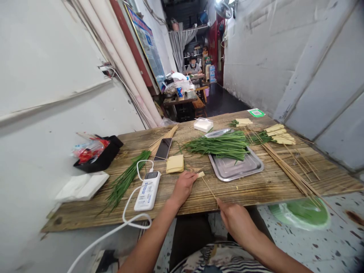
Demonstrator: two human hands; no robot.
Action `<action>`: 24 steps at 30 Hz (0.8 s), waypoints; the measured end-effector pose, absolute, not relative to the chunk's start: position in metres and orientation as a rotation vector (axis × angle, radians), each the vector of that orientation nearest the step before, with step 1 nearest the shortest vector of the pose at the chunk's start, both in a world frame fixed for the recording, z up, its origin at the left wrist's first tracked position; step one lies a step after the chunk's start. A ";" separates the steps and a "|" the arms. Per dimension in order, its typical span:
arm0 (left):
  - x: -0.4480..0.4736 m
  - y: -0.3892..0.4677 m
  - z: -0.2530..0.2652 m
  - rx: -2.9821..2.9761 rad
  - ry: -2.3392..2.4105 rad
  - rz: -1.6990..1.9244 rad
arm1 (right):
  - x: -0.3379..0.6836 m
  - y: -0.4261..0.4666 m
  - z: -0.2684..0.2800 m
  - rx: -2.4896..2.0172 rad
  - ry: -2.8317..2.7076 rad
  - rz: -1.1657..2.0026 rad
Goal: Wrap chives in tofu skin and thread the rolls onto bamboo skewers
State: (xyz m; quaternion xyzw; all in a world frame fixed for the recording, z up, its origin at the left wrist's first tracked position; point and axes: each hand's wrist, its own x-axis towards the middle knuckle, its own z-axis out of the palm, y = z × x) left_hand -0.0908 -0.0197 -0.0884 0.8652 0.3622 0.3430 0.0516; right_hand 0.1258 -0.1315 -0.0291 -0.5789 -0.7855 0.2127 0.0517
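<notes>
My left hand [183,186] is closed on a small pale-yellow tofu-skin roll [201,174] near the table's middle. In my right hand [236,218], at the front edge, is the lower end of a thin bamboo skewer [209,187]. The skewer slants up to the roll; whether its tip is inside I cannot tell. Just beyond my left hand lies a stack of square tofu-skin sheets [174,163]. Long green chives [217,145] lie across a metal tray [237,174]. Several skewered rolls with green ends [280,134] rest at the right.
Left of my hands are a white power bank [148,191] with a cable, a phone [163,148], another chive bunch [129,176], tissues [82,186] and a black box [99,157]. Loose skewers [287,168] overhang the right front edge. A person [193,67] sits far back.
</notes>
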 end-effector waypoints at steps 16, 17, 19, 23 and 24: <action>-0.091 -0.018 -0.086 2.614 1.059 1.028 | 0.116 -0.114 -0.044 -1.724 -2.577 0.299; -0.091 -0.018 -0.087 2.618 1.065 1.033 | 0.113 -0.110 -0.043 -1.722 -2.578 0.274; -0.092 -0.017 -0.089 2.635 1.065 1.027 | 0.108 -0.099 -0.042 -1.721 -2.579 0.245; -0.094 -0.016 -0.092 2.650 1.050 1.011 | 0.096 -0.080 -0.044 -1.692 -2.578 0.217; -0.094 -0.016 -0.092 2.648 1.049 1.016 | 0.095 -0.077 -0.045 -1.684 -2.573 0.215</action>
